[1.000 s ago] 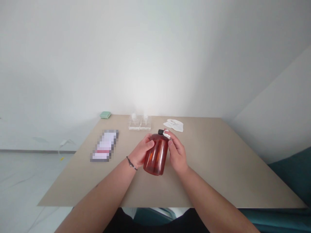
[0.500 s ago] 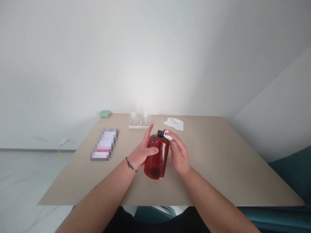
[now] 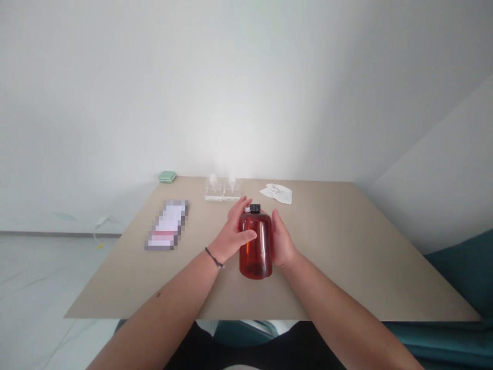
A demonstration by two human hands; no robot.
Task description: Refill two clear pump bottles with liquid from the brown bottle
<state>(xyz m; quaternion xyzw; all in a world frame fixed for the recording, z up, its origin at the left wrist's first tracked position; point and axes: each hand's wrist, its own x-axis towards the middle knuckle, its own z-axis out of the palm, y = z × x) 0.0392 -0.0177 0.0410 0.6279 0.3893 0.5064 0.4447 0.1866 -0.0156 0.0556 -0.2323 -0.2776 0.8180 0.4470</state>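
A dark red, see-through bottle (image 3: 256, 252) with a black cap (image 3: 254, 208) is held upright between my two hands over the near part of the table. My left hand (image 3: 233, 234) grips its left side, thumb lying across the front and the other fingers toward the back. Around the right side curves my right hand (image 3: 284, 239), its thumb raised beside the shoulder and its fingers hidden behind the bottle. A bit of white tissue (image 3: 247, 209) shows just left of the cap, behind the shoulder, where the right fingers appear to reach.
A phone with a blurred screen (image 3: 167, 226) lies at the left. Toward the back are a small green case (image 3: 167, 177), two clear square containers with white tops (image 3: 222, 190) and a crumpled tissue sheet (image 3: 278, 193). Teal upholstery (image 3: 458, 272) borders the table (image 3: 354, 246) at right.
The bottle has gone from tilted to upright and shifted slightly right. My right hand has slid farther round behind it, and the tissue moved from right of the cap to its left.
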